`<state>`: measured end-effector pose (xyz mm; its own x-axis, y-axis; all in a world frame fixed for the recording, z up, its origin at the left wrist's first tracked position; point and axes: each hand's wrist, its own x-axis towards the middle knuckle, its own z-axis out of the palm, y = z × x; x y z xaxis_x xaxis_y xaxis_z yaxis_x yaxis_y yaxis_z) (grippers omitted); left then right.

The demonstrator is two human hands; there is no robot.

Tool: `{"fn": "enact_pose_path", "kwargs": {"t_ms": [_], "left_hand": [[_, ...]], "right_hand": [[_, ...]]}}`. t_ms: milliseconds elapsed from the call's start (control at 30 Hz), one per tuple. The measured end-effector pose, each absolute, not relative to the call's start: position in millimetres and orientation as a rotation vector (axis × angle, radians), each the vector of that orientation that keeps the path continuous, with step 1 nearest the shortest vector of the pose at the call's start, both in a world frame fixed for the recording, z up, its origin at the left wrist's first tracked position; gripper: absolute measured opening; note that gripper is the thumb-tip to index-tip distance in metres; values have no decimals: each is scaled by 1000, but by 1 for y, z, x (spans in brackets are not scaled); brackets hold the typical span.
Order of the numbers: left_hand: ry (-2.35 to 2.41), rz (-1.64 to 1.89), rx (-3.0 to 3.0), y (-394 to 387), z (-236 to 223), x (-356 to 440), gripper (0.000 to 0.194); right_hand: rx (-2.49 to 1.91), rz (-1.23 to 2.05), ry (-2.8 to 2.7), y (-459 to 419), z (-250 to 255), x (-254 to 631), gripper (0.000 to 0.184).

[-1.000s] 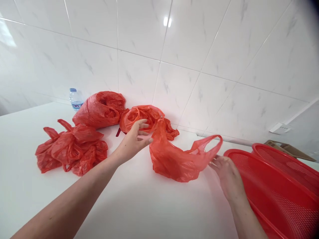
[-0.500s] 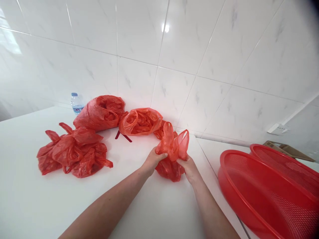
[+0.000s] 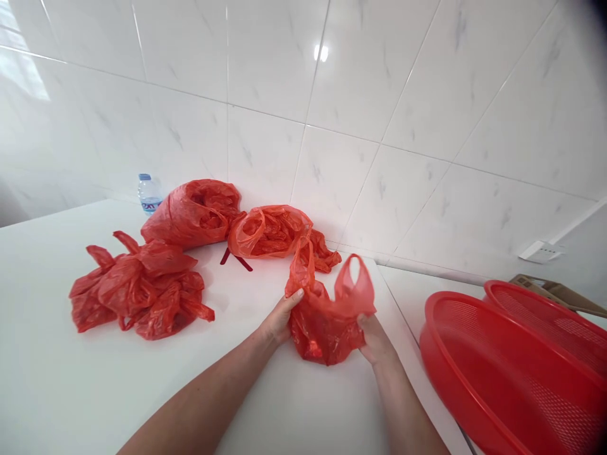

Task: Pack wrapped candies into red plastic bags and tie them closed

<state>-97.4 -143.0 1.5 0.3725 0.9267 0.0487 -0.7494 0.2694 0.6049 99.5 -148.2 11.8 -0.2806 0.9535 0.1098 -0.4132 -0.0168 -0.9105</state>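
A red plastic bag (image 3: pixel 327 328) rests upright on the white table between my hands, its two handle loops standing up. My left hand (image 3: pixel 283 316) grips the bag's left side, thumb on the outside facing me. On the opposite side my right hand (image 3: pixel 374 338) is closed on the bag just below the right handle; its fingertips are partly hidden by the plastic. The mouth between the handles is spread apart. What the bag holds, if anything, I cannot make out.
Crumpled red bags (image 3: pixel 142 287) are heaped at the left. By the wall sit a stuffed red bag (image 3: pixel 190 215), another open red bag (image 3: pixel 270 234) and a water bottle (image 3: pixel 148 194). Dark red strips (image 3: pixel 243 262) lie in front. Red mesh baskets (image 3: pixel 441 335) stand at the right.
My hands, wide apart at first with the left one open, came together on the bag and gathered it. Now they have moved slightly apart, spreading its mouth.
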Motion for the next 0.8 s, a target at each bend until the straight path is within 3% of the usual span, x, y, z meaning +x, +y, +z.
{"fn": "enact_pose_path", "kwargs": {"t_ms": [200, 333, 633, 700, 800], "left_hand": [[463, 1174, 541, -146, -1, -94, 21], [449, 1204, 541, -146, -1, -89, 19], [417, 1182, 532, -145, -2, -96, 16], [381, 1157, 579, -146, -1, -99, 25], [339, 1131, 657, -146, 1, -101, 35]], "right_hand": [[-797, 1594, -985, -158, 20, 95, 37], [-747, 1614, -839, -151, 9, 111, 21], [-725, 1681, -819, -152, 4, 102, 59], [-713, 1711, -767, -152, 4, 101, 56], [-658, 1750, -700, -150, 3, 102, 38]]}}
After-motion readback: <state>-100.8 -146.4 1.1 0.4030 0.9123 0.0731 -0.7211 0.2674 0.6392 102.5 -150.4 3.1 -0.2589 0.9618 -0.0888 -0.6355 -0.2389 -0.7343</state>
